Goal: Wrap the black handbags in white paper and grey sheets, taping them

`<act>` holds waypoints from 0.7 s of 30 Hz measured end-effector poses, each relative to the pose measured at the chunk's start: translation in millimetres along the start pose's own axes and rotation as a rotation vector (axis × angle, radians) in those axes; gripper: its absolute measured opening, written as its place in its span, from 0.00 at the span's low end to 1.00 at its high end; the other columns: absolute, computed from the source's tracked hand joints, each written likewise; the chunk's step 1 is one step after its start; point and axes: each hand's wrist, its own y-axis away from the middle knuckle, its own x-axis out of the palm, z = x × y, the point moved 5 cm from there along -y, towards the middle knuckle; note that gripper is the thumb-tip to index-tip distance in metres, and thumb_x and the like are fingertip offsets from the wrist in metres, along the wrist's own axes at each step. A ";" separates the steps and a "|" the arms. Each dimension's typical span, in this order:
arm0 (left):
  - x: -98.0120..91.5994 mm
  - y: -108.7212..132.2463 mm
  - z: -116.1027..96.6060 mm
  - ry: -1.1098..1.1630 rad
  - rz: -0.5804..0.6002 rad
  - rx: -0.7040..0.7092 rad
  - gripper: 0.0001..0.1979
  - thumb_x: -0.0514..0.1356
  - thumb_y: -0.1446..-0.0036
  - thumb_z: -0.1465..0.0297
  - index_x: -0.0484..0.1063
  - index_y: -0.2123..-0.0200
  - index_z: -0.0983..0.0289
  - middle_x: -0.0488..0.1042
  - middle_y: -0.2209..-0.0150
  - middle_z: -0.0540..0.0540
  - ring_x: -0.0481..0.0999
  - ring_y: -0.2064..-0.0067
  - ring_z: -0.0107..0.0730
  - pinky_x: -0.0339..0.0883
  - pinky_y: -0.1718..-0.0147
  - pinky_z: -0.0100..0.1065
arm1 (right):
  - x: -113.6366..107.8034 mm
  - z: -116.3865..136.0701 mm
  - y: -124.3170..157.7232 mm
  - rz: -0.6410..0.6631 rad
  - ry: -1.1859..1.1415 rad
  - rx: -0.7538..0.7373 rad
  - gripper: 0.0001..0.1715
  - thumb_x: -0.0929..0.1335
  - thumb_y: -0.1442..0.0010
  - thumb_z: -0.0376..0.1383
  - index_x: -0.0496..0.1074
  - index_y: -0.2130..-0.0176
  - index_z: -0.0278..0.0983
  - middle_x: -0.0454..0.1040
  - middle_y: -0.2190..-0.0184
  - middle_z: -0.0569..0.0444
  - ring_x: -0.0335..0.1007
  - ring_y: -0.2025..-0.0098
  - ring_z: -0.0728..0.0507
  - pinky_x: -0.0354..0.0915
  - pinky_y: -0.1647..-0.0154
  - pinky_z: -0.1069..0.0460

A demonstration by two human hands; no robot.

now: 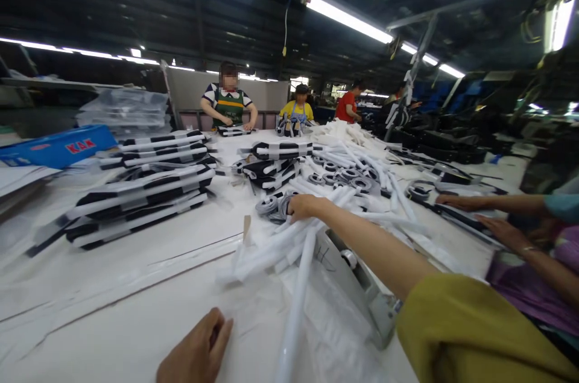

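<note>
Our right hand (306, 207) touches gray coils (272, 207) at twelve o'clock; we cannot tell its fingers' grip. Our left hand (193, 350) curls its fingers inward.

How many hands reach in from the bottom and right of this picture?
4: the wearer's right hand at the grey coils, left hand over the white table; at right, not the wearer's, a farther hand and a nearer hand. Others may be hidden.
</note>
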 end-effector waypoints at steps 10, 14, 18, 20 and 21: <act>-12.5 7.3 -13.2 -0.028 -0.035 0.019 0.13 0.48 0.30 0.64 0.66 0.66 0.58 0.77 0.66 0.47 0.77 0.63 0.33 0.56 0.69 0.31 | -19.0 15.4 95.4 -0.090 -0.162 -0.205 0.27 0.70 0.47 0.30 0.76 0.47 0.40 0.77 0.49 0.51 0.72 0.48 0.41 0.65 0.44 0.49; -13.9 8.9 -14.1 -0.026 -0.064 0.025 0.12 0.48 0.30 0.65 0.66 0.66 0.59 0.77 0.66 0.47 0.77 0.62 0.33 0.56 0.68 0.30 | 37.1 63.7 123.0 0.021 0.084 -0.512 0.26 0.70 0.53 0.26 0.78 0.53 0.39 0.76 0.52 0.47 0.67 0.44 0.36 0.51 0.34 0.35; -11.7 8.9 -13.2 -0.011 -0.111 0.043 0.11 0.49 0.30 0.67 0.67 0.65 0.59 0.78 0.65 0.47 0.78 0.61 0.32 0.58 0.66 0.30 | 65.5 77.9 126.3 -0.010 0.163 -0.549 0.13 0.67 0.49 0.26 0.77 0.64 0.37 0.77 0.63 0.48 0.71 0.52 0.39 0.57 0.38 0.39; -9.4 7.5 -11.6 -0.006 -0.125 0.050 0.10 0.49 0.31 0.68 0.67 0.65 0.59 0.78 0.65 0.47 0.78 0.61 0.32 0.59 0.65 0.30 | 52.4 74.4 125.2 -0.049 0.064 -0.497 0.15 0.67 0.50 0.26 0.77 0.63 0.38 0.78 0.64 0.49 0.72 0.55 0.40 0.63 0.46 0.44; -7.9 6.5 -10.5 -0.004 -0.123 0.049 0.10 0.49 0.31 0.68 0.68 0.65 0.58 0.78 0.65 0.48 0.78 0.60 0.32 0.60 0.65 0.30 | 39.6 71.6 124.7 -0.091 0.004 -0.466 0.16 0.67 0.50 0.26 0.77 0.61 0.38 0.78 0.64 0.49 0.72 0.56 0.40 0.64 0.48 0.45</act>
